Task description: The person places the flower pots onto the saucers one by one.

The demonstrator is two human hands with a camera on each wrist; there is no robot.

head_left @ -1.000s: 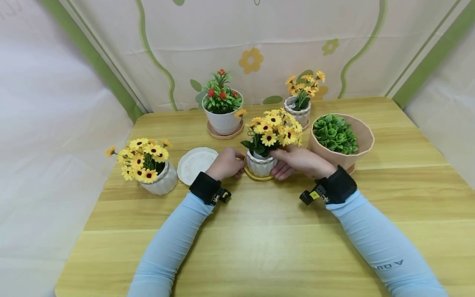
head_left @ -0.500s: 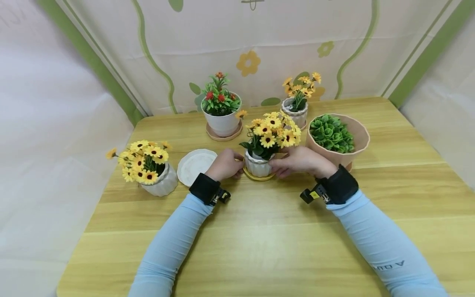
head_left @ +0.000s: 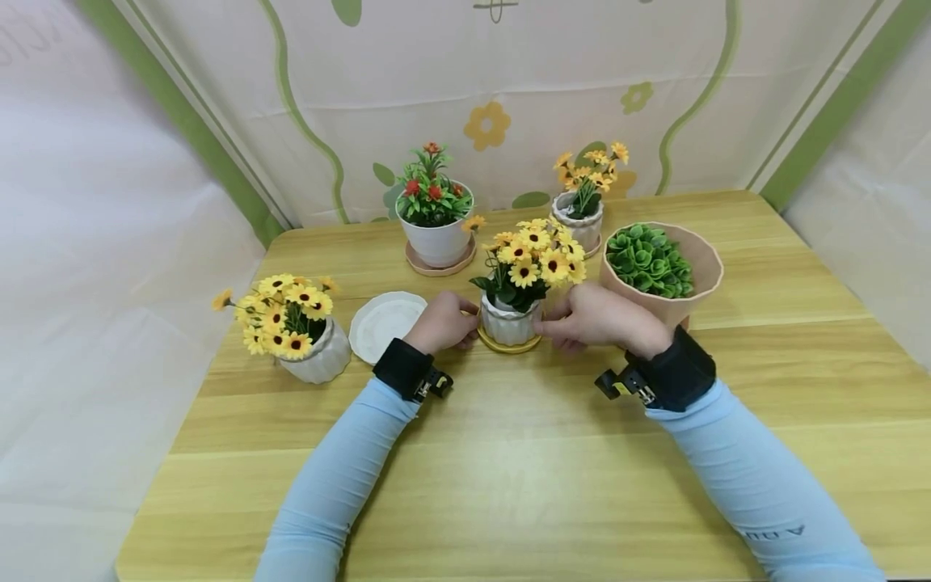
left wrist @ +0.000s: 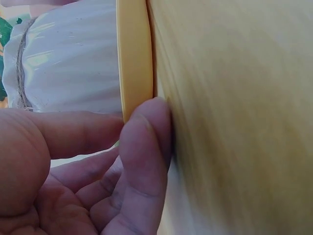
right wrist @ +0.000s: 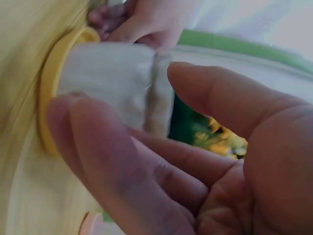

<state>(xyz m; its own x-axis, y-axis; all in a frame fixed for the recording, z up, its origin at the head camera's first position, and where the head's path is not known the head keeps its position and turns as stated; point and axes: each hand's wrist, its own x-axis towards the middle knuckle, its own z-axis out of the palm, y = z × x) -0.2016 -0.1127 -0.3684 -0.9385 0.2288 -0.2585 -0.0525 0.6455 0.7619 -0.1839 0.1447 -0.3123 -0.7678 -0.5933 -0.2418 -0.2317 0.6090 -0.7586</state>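
Observation:
In the head view, a white fluted pot (head_left: 509, 325) of yellow daisies (head_left: 534, 255) stands upright on a yellow saucer (head_left: 507, 349) at mid-table. My left hand (head_left: 440, 322) pinches the saucer's left edge; the left wrist view has thumb and fingers meeting at the yellow rim (left wrist: 135, 58), beside the pot wall (left wrist: 73, 61). On the other side is my right hand (head_left: 602, 317), close to the pot. The right wrist view shows its thumb and fingers (right wrist: 105, 137) spread apart, nothing between them, fingertips overlapping the saucer's rim (right wrist: 48, 122).
Left of the left hand lies a white scalloped saucer (head_left: 381, 323), beside another white daisy pot (head_left: 320, 357). A red-flowered pot (head_left: 436, 242) and a small orange-flowered pot (head_left: 578, 226) stand behind. A wide peach pot (head_left: 701, 271) with green foliage is just beyond the right hand.
My right hand has loosened from the pot, its thumb coming off the rim, and has shifted slightly down beside it. The left hand stays at the yellow saucer's edge.

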